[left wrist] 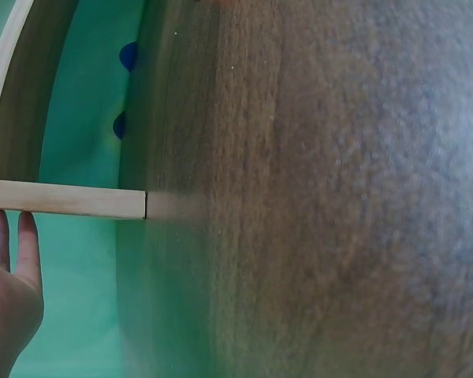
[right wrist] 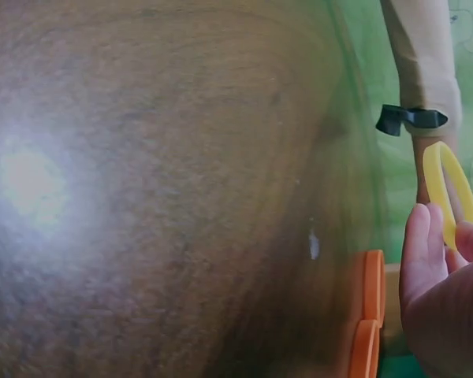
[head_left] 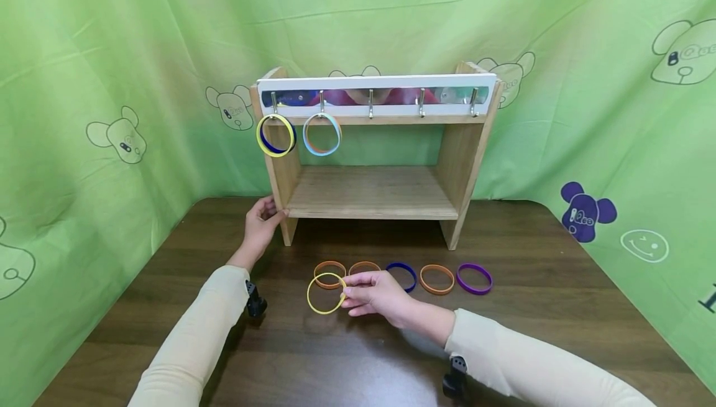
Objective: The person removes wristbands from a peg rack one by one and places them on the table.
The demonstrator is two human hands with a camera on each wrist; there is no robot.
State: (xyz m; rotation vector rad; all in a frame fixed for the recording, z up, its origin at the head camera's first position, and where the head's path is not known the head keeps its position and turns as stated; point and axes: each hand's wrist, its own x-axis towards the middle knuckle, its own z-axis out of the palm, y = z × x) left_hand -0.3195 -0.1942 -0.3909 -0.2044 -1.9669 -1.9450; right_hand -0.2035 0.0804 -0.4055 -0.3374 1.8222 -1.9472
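My right hand [head_left: 380,298] pinches a thin yellow wristband [head_left: 309,295] between thumb and fingers, just above the tabletop. In the right wrist view the same yellow band [right wrist: 433,173] stands up from the fingertips. My left hand [head_left: 260,225] touches the left side panel of a small wooden shelf [head_left: 371,192]; in the left wrist view its straight fingers [left wrist: 29,244] rest against the panel's outer face. Behind the right hand lies a row of bands: orange ones [head_left: 437,292], a blue one [head_left: 415,279] and a purple one [head_left: 475,292]. The hand partly covers some of them.
A white rail [head_left: 347,110] with several metal hooks [head_left: 371,104] spans the shelf's top. Its leftmost hook bears a yellow band [head_left: 276,155] and a dark blue one; the second hook bears a light blue band [head_left: 321,154] and an orange one. Green curtain [head_left: 140,53] surrounds the table.
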